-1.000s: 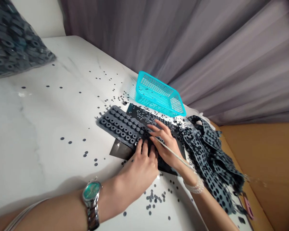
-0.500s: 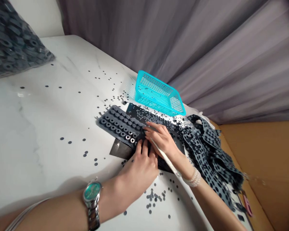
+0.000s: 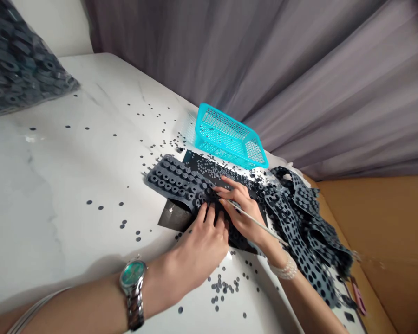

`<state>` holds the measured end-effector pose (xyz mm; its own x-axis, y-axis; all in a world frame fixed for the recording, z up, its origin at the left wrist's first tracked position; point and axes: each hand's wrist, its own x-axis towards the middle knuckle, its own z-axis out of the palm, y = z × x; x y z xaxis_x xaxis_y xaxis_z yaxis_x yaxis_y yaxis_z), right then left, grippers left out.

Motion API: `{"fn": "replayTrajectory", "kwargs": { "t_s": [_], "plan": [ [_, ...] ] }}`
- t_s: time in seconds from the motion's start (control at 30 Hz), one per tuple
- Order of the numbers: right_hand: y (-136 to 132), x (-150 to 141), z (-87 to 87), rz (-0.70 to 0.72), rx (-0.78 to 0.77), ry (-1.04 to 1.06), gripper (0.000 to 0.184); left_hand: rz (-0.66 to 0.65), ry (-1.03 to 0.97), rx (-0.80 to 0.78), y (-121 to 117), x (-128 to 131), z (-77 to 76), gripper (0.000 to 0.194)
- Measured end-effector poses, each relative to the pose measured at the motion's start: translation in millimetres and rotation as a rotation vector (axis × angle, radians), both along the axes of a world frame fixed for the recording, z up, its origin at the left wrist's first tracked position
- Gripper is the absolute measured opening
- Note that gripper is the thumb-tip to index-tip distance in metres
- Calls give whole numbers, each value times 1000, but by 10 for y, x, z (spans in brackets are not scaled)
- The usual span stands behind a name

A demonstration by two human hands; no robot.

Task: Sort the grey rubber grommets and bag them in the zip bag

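A dark grey rubber sheet of moulded rings [image 3: 176, 178] lies on a black mat [image 3: 172, 214] on the white marble table [image 3: 55, 185]. My left hand [image 3: 202, 243], with a teal-faced watch on its wrist, presses its fingertips down on the near end of the sheet, fingers together. My right hand [image 3: 242, 211], with a pearl bracelet, pinches a thin white stick [image 3: 256, 222] whose tip touches the sheet just beyond my left fingertips.
A turquoise plastic basket [image 3: 230, 137] stands behind the sheet. A heap of punched-out rubber strips [image 3: 306, 232] lies at the right. Small dark discs are scattered over the table [image 3: 223, 285]. A clear bag of rings [image 3: 17, 69] sits far left. Grey curtain behind.
My right hand has shifted slightly right and the stick has tilted lower; the near part of the sheet has been pushed a little. My left hand stays put.
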<state>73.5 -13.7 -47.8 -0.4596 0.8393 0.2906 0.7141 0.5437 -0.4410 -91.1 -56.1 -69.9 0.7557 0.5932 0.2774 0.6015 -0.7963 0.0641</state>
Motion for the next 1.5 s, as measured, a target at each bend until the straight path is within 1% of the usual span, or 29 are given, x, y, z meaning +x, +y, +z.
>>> {"fn": "replayTrajectory", "kwargs": {
  "t_s": [0.13,0.23,0.33,0.43,0.57,0.8,0.83,0.87,0.93,0.97,1.0,1.03,1.13,1.23,1.33,1.5],
  "plan": [
    [-79,62,69,39,-55,-23,14,-39,-86,-26,-42,11,-21,41],
    [-131,84,55,41,-57,-30,13,-33,-122,-61,-64,19,-19,38],
    [-157,93,26,43,-33,-38,14,-45,-118,-85,-51,15,-12,39],
    [-147,87,4,54,7,-58,16,-70,-99,-74,-26,12,-17,41],
    [-96,65,-37,95,76,-127,16,-54,-62,-72,-26,22,-37,40],
    [4,75,-116,183,295,-247,16,-43,-68,-115,-48,27,-27,39],
    [38,76,-110,152,331,-224,16,-44,-67,-127,-48,26,-23,39],
    [79,74,-99,84,363,-173,16,-46,-62,-139,-47,25,-20,39],
    [174,66,-64,-105,391,-28,14,-52,-51,-159,-43,25,-19,39],
    [219,60,-44,-185,375,31,13,-56,-50,-164,-42,26,-22,39],
    [254,54,-26,-230,336,61,11,-57,-52,-165,-41,27,-26,40],
    [275,47,-11,-231,281,61,10,-57,-56,-165,-41,29,-32,40],
    [243,29,2,-125,121,-2,7,-53,-76,-151,-47,33,-51,39],
    [133,6,-14,-39,20,-55,9,-48,-93,-124,-59,37,-61,40],
    [67,-26,-26,-5,4,-87,9,-40,-96,-115,-66,40,-57,41],
    [83,-62,-4,32,49,-125,10,-36,-93,-112,-65,39,-52,39]
  ]
}}
